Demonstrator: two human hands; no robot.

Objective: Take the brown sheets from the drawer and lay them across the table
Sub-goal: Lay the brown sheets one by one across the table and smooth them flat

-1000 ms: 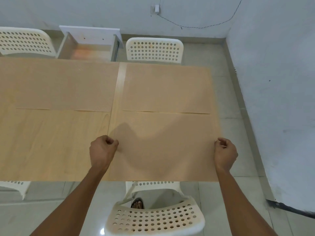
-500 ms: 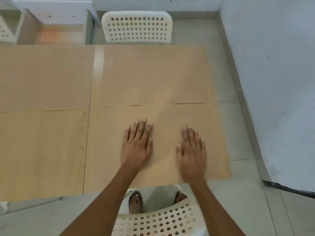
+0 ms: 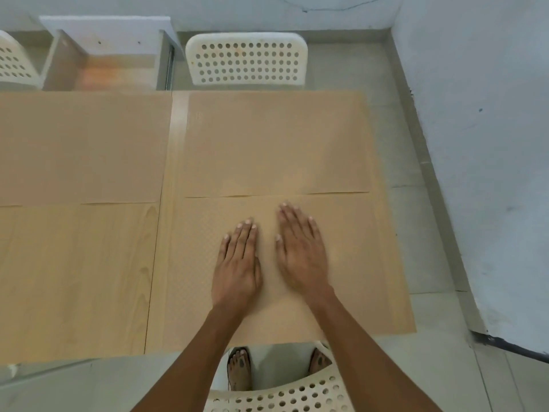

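Three brown sheets lie flat on the light wooden table (image 3: 74,278). The near right sheet (image 3: 365,263) reaches past the table's right edge. My left hand (image 3: 237,260) and my right hand (image 3: 300,251) press flat on its middle, fingers straight, side by side. Beyond it lies the far right sheet (image 3: 276,144), and a far left sheet (image 3: 80,147) covers the back left of the table. The open drawer (image 3: 113,66) stands behind the table at the far left, its wooden bottom showing.
A white perforated chair (image 3: 246,59) stands across the table, another chair back (image 3: 13,63) at far left, and a third chair (image 3: 285,395) below me by my feet. A white wall (image 3: 490,144) runs close along the right. The table's near left part is bare wood.
My hands let go of the near sheet's corners, went flat on it, and have now slid closer together toward its middle, the right hand moving forward and left.
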